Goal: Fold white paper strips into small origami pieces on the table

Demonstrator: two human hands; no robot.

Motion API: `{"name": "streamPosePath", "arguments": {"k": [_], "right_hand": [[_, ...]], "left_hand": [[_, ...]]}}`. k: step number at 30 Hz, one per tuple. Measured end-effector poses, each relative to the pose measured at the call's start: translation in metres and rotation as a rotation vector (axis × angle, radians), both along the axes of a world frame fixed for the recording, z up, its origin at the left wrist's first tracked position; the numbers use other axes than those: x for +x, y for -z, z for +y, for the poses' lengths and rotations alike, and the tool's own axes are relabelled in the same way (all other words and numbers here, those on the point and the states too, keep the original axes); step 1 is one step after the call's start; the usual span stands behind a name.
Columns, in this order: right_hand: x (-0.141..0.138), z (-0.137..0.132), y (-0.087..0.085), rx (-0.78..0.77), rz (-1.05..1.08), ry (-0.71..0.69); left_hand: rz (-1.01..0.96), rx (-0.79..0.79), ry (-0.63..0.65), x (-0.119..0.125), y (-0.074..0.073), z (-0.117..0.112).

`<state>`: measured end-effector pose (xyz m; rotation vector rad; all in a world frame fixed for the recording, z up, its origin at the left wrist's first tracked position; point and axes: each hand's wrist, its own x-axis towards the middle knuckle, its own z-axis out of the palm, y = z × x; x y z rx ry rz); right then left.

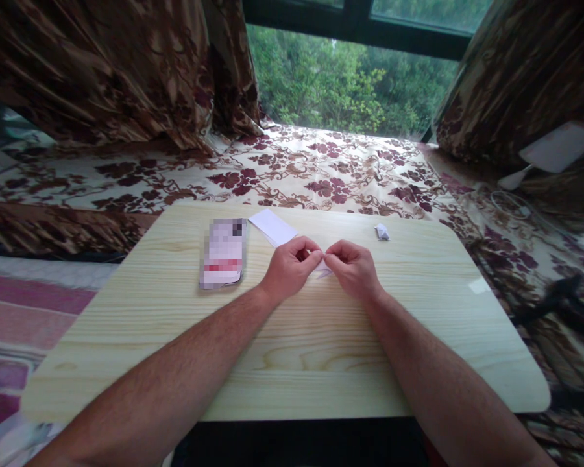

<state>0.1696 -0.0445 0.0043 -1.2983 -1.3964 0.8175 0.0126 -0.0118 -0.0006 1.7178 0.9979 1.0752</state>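
Over the middle of the table, my left hand and my right hand meet with thumbs and forefingers pinched together. Between them is a small folded piece of white paper, gripped from both sides. Most of it hides behind the fingers; a pointed lower part shows. Beyond my left hand lies a flat stack of white paper. A small folded white paper shape rests on the table to the far right of my right hand.
The pale wood-grain table has rounded corners. A blurred-out phone-like object lies on its left part. Behind stands a ledge with a floral cover, below a window. A white lamp and cable are at right.
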Motion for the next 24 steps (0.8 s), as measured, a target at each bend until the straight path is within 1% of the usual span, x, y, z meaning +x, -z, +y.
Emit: {"name": "streamPosePath", "arguments": {"k": [3,8,12,17,24], "right_hand": [[-0.0002,0.0012,0.0016,-0.026,0.037,-0.01],[0.0004,0.0014,0.0017,-0.043,-0.006,-0.004],[0.0004,0.0009,0.0013,-0.049,0.007,0.005],[0.0004,0.0017,0.0022,-0.071,0.001,-0.02],[0.0003,0.0017,0.0036,-0.055,-0.043,0.0]], "left_hand": [[-0.042,-0.014,-0.011,0.0007,-0.0008,-0.0004],[-0.041,-0.004,-0.005,0.001,-0.0003,-0.0008],[-0.044,-0.009,0.002,0.0009,-0.0005,-0.001],[-0.074,-0.014,-0.016,0.0011,-0.0007,-0.0011],[-0.059,-0.003,0.002,0.001,0.0012,0.0001]]}}
